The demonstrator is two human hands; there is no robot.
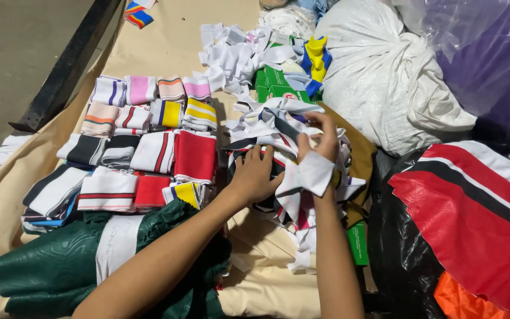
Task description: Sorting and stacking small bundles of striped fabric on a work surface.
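Both hands are in the tangled heap of fabric strips (278, 136) in the middle of the desk (172, 41). The left hand (256, 176) lies on the heap, fingers spread and pressing down on it. The right hand (321, 137) is raised at the top of the heap, fingertips pinched on a white strip (308, 177) that drapes down over the wrist. These look like soft, light, floppy knit bands that will tangle and slide off each other; I'd say an end or edge is the place to grip. Left of the heap, folded striped bands (143, 142) sit in tidy rows. Green boxes (275, 82) lie behind the heap, a white sack (385, 82) to the right, dark green cloth (60, 266) near the left forearm
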